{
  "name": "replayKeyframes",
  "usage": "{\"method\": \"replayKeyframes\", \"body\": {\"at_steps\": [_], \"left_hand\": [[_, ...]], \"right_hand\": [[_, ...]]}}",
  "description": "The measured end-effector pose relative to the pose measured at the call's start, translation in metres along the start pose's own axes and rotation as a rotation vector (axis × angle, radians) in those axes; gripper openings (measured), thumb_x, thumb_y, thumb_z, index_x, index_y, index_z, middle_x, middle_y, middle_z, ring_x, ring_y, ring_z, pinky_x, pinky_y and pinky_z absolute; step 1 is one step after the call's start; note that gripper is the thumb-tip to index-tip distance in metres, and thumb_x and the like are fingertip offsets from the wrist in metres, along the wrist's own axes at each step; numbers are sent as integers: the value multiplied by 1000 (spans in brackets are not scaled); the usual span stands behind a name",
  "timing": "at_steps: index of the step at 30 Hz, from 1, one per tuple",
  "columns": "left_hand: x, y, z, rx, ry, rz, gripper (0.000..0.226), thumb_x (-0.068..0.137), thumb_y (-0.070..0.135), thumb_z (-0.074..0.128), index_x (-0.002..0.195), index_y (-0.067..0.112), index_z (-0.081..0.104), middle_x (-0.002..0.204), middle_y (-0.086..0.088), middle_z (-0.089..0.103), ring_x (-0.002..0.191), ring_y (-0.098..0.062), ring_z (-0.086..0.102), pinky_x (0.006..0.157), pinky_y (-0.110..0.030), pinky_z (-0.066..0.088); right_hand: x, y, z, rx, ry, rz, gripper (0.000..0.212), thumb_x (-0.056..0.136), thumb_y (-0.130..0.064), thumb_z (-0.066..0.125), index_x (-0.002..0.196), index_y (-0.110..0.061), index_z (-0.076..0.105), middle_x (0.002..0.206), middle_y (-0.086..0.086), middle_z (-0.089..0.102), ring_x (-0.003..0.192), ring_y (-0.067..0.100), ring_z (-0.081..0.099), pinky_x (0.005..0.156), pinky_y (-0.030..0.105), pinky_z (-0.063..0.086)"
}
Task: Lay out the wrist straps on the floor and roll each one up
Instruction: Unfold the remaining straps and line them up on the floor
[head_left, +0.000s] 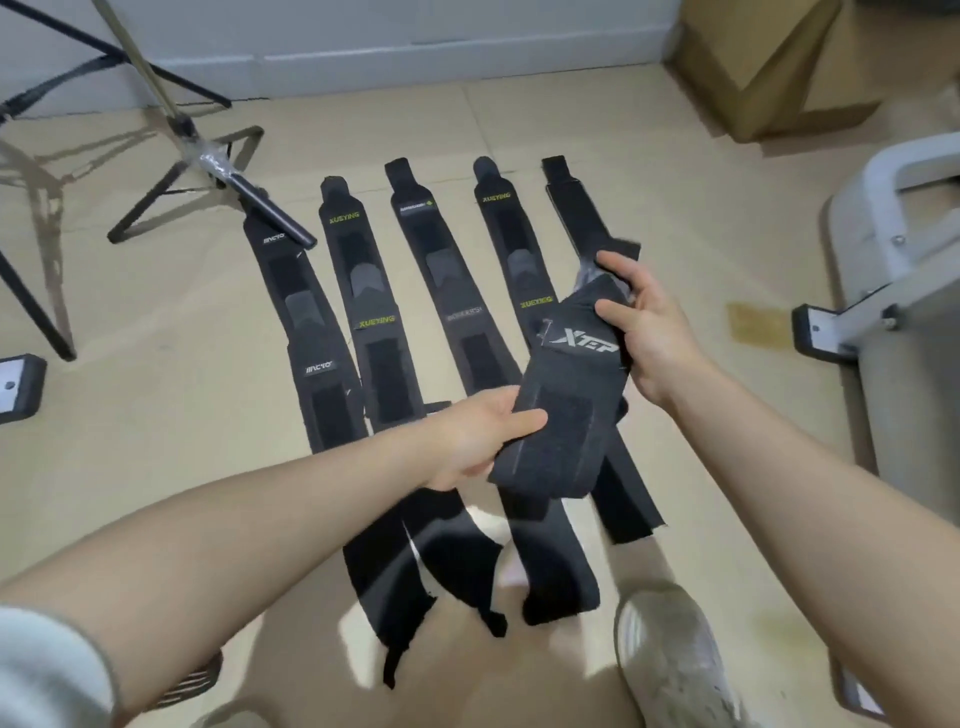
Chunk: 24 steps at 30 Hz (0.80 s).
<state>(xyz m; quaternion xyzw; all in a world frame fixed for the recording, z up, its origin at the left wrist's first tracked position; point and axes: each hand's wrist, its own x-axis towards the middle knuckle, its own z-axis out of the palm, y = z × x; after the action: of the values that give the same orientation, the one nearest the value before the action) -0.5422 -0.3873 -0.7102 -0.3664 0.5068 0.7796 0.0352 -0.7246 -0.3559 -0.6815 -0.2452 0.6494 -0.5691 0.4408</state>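
Several black wrist straps lie side by side, lengthwise, on the beige floor (156, 467). The leftmost strap (306, 332) carries a white logo, and the one beside it (363, 291) has yellow XUEYING lettering. At the right, a black strap with a silver XTEP logo (566, 395) is lifted off the floor and partly folded. My left hand (483, 436) grips its near end. My right hand (644, 322) holds its upper part, where the strap bends. Its far end (566, 197) still rests on the floor.
A black tripod stand (197, 156) stands at the back left, one leg touching the leftmost strap. Cardboard boxes (769, 62) sit at the back right. A grey metal frame (893, 270) is at the right. My shoe (670, 654) is near the straps' tails.
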Motion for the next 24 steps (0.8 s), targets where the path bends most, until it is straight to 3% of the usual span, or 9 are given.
{"method": "replayKeyframes", "body": {"at_steps": [3, 6, 10, 13, 15, 17, 20, 24], "left_hand": [[29, -5, 25, -8, 43, -42, 22, 97, 26, 50, 116, 22, 61, 121, -7, 65, 113, -26, 57, 84, -31, 38], [47, 3, 62, -258, 12, -25, 24, 100, 15, 44, 120, 13, 57, 120, -6, 65, 107, -20, 63, 89, -33, 51], [66, 22, 103, -509, -46, -18, 27, 100, 15, 42, 121, 10, 57, 117, -9, 66, 106, -23, 65, 87, -34, 54], [74, 20, 97, -486, -5, -22, 28, 98, 16, 46, 123, 10, 56, 118, -9, 67, 102, -23, 67, 75, -31, 57], [74, 12, 84, -423, 61, -26, 34, 96, 13, 50, 130, 11, 51, 123, -11, 64, 109, -27, 63, 83, -39, 55], [70, 3, 72, -432, 164, -54, 34, 94, 8, 52, 128, 12, 50, 121, -13, 64, 109, -29, 63, 86, -44, 54], [59, -3, 58, -503, 232, -48, 30, 95, 6, 50, 124, 13, 53, 118, -12, 65, 104, -27, 65, 75, -39, 57], [29, -3, 33, -580, 343, 22, 31, 94, 4, 49, 124, 12, 54, 117, -12, 66, 101, -26, 66, 79, -36, 57]], "right_hand": [[9, 8, -35, -83, -32, -28, 49, 90, 10, 46, 125, -24, 53, 119, 3, 60, 99, 16, 62, 78, 24, 53], [16, 8, -66, -11, -28, -30, 46, 91, 8, 47, 123, -25, 53, 120, 6, 60, 98, 17, 62, 81, 26, 53], [34, -5, -96, 57, -85, -44, 55, 91, 11, 44, 132, -26, 43, 117, -4, 60, 93, 12, 63, 81, 27, 54], [48, 3, -99, 37, -169, 82, 69, 92, 8, 48, 144, -31, 23, 121, 2, 61, 91, 15, 67, 71, 26, 55], [55, 19, -94, 35, -197, 178, 74, 92, 4, 51, 149, -25, 14, 124, 5, 62, 97, 19, 67, 72, 29, 55], [59, 35, -83, 47, -229, 225, 64, 93, 4, 51, 146, -19, 26, 117, 4, 66, 97, 19, 68, 74, 31, 55], [62, 49, -54, 82, -307, 260, 35, 96, -1, 47, 130, -9, 46, 107, 6, 67, 90, 19, 68, 78, 37, 56], [64, 42, -7, 272, -483, 321, 34, 97, -9, 46, 130, -15, 49, 115, 9, 65, 99, 24, 67, 78, 38, 55]]}}
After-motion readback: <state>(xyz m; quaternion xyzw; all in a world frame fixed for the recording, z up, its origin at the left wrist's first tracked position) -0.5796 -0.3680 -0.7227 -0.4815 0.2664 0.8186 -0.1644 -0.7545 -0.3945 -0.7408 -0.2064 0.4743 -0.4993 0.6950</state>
